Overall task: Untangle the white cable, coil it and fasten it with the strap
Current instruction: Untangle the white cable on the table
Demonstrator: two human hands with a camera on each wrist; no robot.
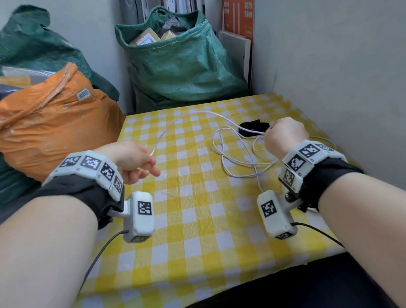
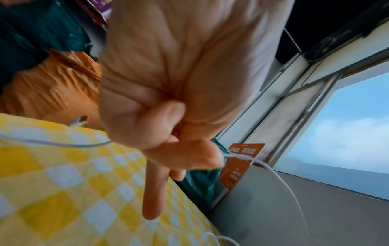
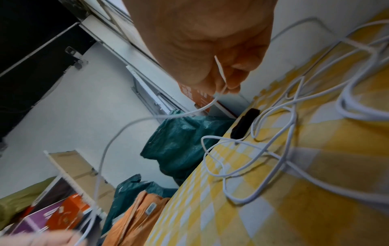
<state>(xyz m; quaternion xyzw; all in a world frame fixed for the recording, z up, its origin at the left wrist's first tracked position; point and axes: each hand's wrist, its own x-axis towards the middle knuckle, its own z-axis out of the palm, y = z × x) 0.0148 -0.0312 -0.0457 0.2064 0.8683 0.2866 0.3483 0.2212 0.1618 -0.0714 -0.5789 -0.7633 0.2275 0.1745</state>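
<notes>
Left hand [image 1: 133,160] and right hand [image 1: 283,134] each pinch the cable [image 1: 236,159], lifting a span clear, probably to free loops tangled beside the strap [image 1: 254,127].

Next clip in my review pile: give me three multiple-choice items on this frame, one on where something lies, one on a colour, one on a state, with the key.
1. Where does the black strap lie?
A. on the tablecloth, beyond the right hand
B. in the orange bag
C. in the left hand

2. Which colours is the tablecloth checked in?
A. red and white
B. yellow and white
C. blue and green

3. What state is the white cable in?
A. coiled and strapped
B. untouched
C. partly lifted between both hands, the rest in loose loops

Key: 1 A, the strap lies flat near the far edge; 2 B, the checks show it; 3 C, each hand pinches the cable and loops lie on the cloth.
</notes>
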